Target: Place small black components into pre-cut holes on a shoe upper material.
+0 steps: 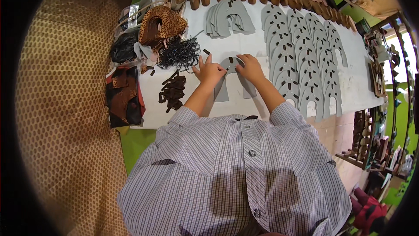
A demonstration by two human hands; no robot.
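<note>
On the white surface (360,76), with overlapping rows of grey pieces (309,68) to my right, a single grey arch (221,91) lies before me, crown away and legs toward the near edge, a white band separating it from the grey stack (216,21) beyond. My left hand (209,71), fingers partly spread, and right hand (252,69), fingers curled, flank its crown; whether either grips it I cannot tell. Between them, a dark strip (231,60) points away from me, nearer my right hand.

Both forearms (199,100) angle inward, left hand (210,72) with fingers (209,59) splayed, right hand (252,69) palm down.
</note>
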